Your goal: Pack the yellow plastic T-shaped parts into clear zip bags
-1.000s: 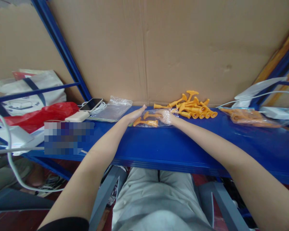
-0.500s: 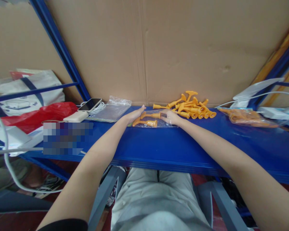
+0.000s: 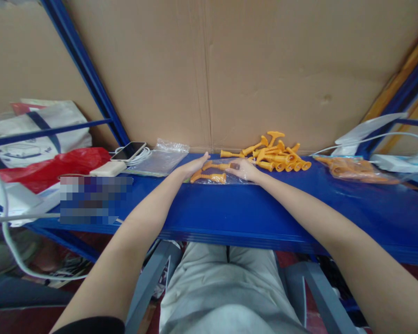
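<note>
Head view, only one we've got: our left hand lies flat and open, palm down, on the left end of a small clear plastic bag on the blue shelf. Our right hand sits at the bag's right end, fingers bent, apparently pinching the bag mouth or the upper orange peg; exact grip we can't tell. Inside the bag approx two orange pegs lie side by side lengthwise. Progress, as we judge it: one filled bag lies well apart to the right, this one looks partly loaded, and a loose pile of pegs just beside our right hand remains unbagged, w/ a stack of empty bags to the left. Materials: pegs are hard moulded plastic, slim stems w/ flared trumpet ends; bags thin, glossy, crinkly; shelf smooth painted metal; cardboard backing matte, creased.
</note>
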